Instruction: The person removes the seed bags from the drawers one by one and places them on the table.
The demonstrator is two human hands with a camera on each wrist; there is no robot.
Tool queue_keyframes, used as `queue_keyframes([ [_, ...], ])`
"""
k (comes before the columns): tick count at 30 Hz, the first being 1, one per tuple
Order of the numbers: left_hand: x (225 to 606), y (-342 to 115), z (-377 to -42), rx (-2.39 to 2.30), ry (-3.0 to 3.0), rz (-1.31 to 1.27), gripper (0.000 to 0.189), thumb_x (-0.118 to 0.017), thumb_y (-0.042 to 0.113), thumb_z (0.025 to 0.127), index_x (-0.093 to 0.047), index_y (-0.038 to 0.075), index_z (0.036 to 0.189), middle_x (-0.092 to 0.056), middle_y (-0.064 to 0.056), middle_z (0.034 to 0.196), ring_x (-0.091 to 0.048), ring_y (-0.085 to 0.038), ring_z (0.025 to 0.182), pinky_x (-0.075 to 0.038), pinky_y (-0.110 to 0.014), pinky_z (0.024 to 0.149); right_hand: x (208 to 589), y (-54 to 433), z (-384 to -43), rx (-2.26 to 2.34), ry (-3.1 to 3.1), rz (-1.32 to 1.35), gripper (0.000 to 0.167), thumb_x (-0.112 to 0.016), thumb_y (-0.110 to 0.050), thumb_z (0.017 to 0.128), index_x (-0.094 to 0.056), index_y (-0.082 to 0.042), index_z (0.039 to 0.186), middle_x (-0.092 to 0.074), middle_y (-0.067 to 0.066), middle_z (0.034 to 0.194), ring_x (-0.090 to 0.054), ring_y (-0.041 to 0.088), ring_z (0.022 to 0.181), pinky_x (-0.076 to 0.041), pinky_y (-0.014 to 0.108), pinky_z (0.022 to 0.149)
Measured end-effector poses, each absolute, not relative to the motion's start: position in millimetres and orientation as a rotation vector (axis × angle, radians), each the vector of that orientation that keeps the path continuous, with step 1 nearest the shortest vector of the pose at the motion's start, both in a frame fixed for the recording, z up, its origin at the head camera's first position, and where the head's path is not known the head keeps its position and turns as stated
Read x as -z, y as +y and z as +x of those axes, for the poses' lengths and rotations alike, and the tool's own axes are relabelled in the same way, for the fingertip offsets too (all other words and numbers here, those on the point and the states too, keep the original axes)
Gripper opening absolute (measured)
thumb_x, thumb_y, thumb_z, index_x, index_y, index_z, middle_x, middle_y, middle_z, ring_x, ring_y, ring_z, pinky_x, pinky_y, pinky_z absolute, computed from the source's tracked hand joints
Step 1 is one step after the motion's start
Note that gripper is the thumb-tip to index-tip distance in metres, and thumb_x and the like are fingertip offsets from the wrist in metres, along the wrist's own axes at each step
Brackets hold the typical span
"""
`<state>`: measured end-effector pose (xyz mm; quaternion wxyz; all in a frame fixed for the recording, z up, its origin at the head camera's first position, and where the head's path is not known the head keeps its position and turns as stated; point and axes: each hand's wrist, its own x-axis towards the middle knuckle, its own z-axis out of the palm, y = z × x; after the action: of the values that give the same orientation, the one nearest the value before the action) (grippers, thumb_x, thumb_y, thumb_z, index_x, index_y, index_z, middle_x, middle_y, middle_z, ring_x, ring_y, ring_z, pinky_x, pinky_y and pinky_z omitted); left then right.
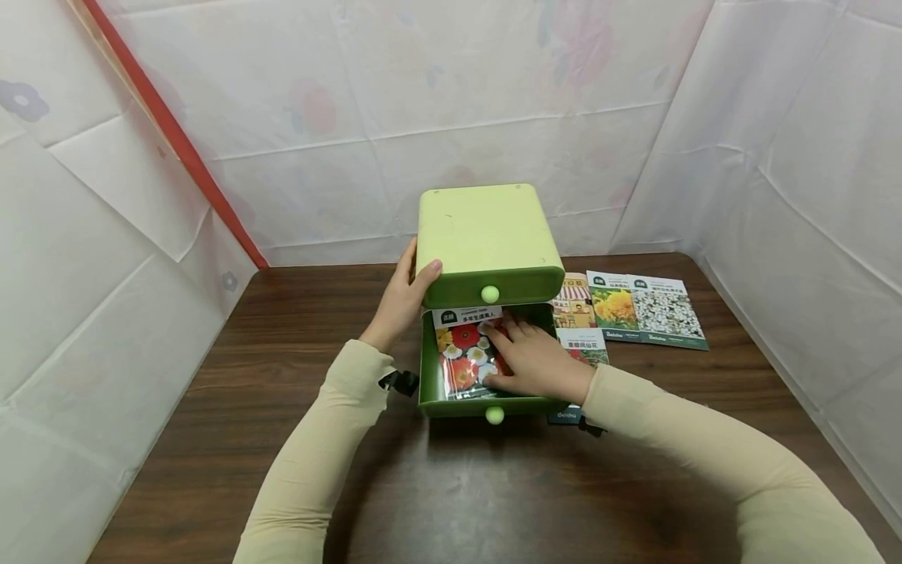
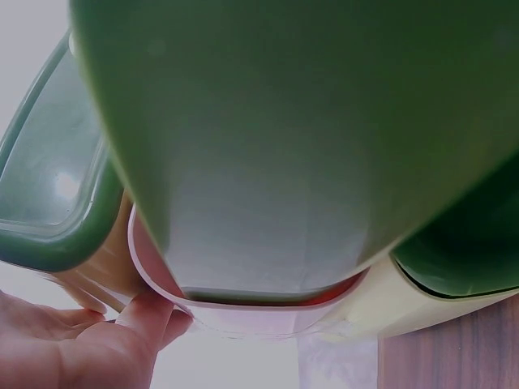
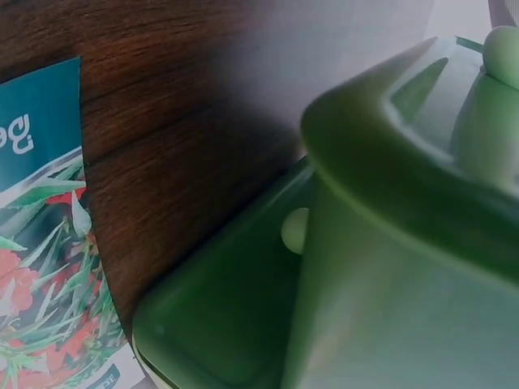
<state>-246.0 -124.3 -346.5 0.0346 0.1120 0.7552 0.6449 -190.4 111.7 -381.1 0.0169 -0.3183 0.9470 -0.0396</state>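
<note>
A small two-tier desktop drawer box (image 1: 486, 235), pale green on top with green drawer fronts, stands on the table. Its lower drawer (image 1: 458, 408) is pulled out. Inside lies a seed packet (image 1: 467, 356) printed with red, white and yellow flowers. My left hand (image 1: 403, 301) grips the box's left side, thumb at the upper front corner; the left wrist view shows this hand (image 2: 105, 336) against the box's side. My right hand (image 1: 539, 360) reaches into the open drawer, fingers spread over the packet's right part. The right wrist view shows the open drawer (image 3: 324, 284) without the hand.
Right of the box lie several more seed packets: a white-flowered one (image 1: 665, 309), a yellow-flowered one (image 1: 615, 307), an orange illustrated one (image 1: 574, 301), and one (image 1: 583, 339) partly under my right wrist. White sheeting (image 1: 451, 117) surrounds the dark wooden table (image 1: 282, 407).
</note>
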Motion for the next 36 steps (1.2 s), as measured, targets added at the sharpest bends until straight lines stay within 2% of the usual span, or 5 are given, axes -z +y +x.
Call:
queue_keyframes([
  [11,345.9,-126.0,-246.9,-1.963,2.343,0.357,0.078,-0.049,0.047,0.098,0.000,0.036,0.158,-0.009,0.004,0.165,-0.034,-0.028,0.143,-0.043,-0.055,0.105,379.7,110.7,-191.2,0.146,2.940,-1.056,0.078,-0.061,-0.056,0.091,-0.040,-0.010,0.151,-0.035,0.025,0.154,-0.033,0.039,0.144,-0.032,0.050,0.116],
  [20,347.4,-125.4,-246.7,-1.975,2.346,0.363,0.081,-0.051,0.056,0.095,-0.003,0.037,0.158,-0.010,0.006,0.165,-0.032,-0.025,0.144,-0.041,-0.054,0.107,379.0,111.0,-191.2,0.142,2.954,-1.079,0.072,-0.060,-0.055,0.092,-0.045,-0.011,0.148,-0.041,0.024,0.151,-0.037,0.038,0.142,-0.034,0.049,0.115],
  [24,347.1,-124.9,-246.8,-1.984,2.339,0.369,0.085,-0.052,0.058,0.094,-0.003,0.033,0.159,-0.012,0.004,0.165,-0.039,-0.028,0.139,-0.044,-0.056,0.103,380.0,111.5,-192.1,0.157,2.943,-1.096,0.072,-0.060,-0.053,0.093,-0.045,-0.010,0.148,-0.041,0.024,0.151,-0.037,0.038,0.142,-0.035,0.049,0.114],
  [28,347.2,-124.8,-247.0,-1.982,2.336,0.378,0.083,-0.052,0.058,0.094,-0.003,0.037,0.158,-0.013,0.003,0.164,-0.044,-0.030,0.133,-0.048,-0.055,0.100,379.4,112.0,-191.9,0.159,2.925,-1.110,0.071,-0.060,-0.052,0.094,-0.043,-0.011,0.149,-0.041,0.024,0.151,-0.038,0.039,0.142,-0.035,0.049,0.115],
  [36,347.6,-124.7,-246.8,-1.964,2.353,0.377,0.080,-0.051,0.057,0.095,-0.003,0.039,0.157,-0.014,0.002,0.164,-0.043,-0.031,0.134,-0.047,-0.057,0.099,375.2,111.5,-191.1,0.301,2.873,-1.071,0.066,-0.059,-0.046,0.096,-0.044,-0.009,0.149,-0.041,0.025,0.150,-0.039,0.039,0.140,-0.036,0.050,0.113],
])
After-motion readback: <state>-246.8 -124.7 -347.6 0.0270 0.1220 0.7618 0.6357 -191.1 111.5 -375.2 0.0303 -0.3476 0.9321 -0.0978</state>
